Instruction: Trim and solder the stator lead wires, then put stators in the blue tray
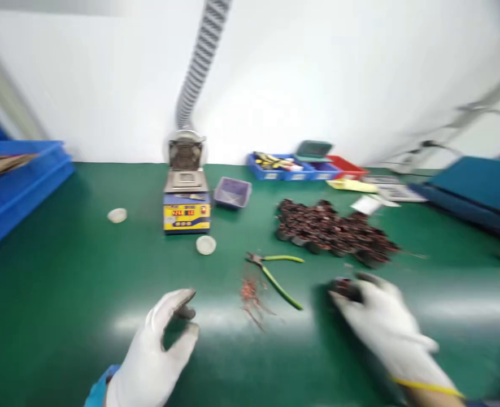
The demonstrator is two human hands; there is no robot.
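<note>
The left hand (156, 350) wears a white glove, and its thumb and first finger pinch a small dark part (186, 311), too blurry to name. The right hand (385, 322) is gloved too, and its fingers curl over a small dark coil (345, 289), but the blur hides whether it is gripping the coil or only touching it. Take the green-handled pliers (277, 274) as the marker: they lie on the green mat (63, 294) between the two hands, a bit farther from the person. The left hand is to the left of the pliers and nearer the person, and the right hand is to their right. Just left of the pliers' lower handle lies a little heap of reddish wire scraps (252, 298). Behind the pliers and to the right sits a big pile of dark coils (330, 229). Behind and to the left stands a yellow and blue solder pot (186, 198) with a ribbed hose (199, 62) above it. It looks like the step in hand is picking up one coil. The next move calls for a firm pinch on the coil, lifting it clear without bumping the pliers or scattering the scraps.
</note>
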